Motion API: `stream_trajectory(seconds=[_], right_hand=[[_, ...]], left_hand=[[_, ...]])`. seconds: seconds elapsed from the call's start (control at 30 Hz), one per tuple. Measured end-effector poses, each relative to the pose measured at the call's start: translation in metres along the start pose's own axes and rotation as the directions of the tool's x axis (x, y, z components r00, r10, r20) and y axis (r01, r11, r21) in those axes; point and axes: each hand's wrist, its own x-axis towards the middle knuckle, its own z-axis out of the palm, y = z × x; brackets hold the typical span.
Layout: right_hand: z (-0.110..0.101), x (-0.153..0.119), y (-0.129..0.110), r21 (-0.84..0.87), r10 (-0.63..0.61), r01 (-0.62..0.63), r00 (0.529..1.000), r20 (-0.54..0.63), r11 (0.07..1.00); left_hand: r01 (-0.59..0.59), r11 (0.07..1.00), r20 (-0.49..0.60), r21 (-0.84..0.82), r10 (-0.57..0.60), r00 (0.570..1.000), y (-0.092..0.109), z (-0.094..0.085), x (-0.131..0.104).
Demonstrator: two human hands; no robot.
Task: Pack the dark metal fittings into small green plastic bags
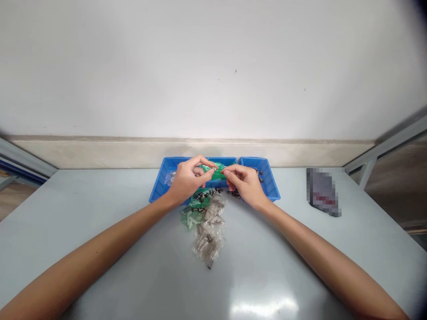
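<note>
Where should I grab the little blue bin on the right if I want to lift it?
Probably by the rim of its right wall, coming from the right: that wall stands up and shows. The smaller blue bin sits close beside the bigger blue bin on its left, and the right hand covers part of its near side.

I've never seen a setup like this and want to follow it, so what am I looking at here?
There's no machine here, just a person's two bare hands. The picture comes from a camera worn on the head, looking forward and down. The left hand and right hand are close together over a larger blue tray; a smaller blue tray sits to its right. Both seem to pinch something, too small to make out. On the grey table, in front of the trays, lie clear bags, green bags and dark screws. The dark item farther right is blurred out.
</note>
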Motion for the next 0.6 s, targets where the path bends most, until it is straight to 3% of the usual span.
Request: stream_trajectory(seconds=[0.23, 0.6], right_hand=[[0.0004, 0.0003, 0.0, -0.004, -0.011, 0.011, 1.0, 0.0, 1.0], [0.0, 0.0, 0.0018, -0.01, -0.03, 0.03, 0.999, -0.01, 0.999]], left_hand=[[-0.004, 1.0, 0.021, 0.029, 0.004, 1.0, 0.0007, 0.0004, 0.0015], [0.015, 0.998, 0.063, -0.059, -0.012, 0.998, -0.0014, -0.0011, 0.0042]])
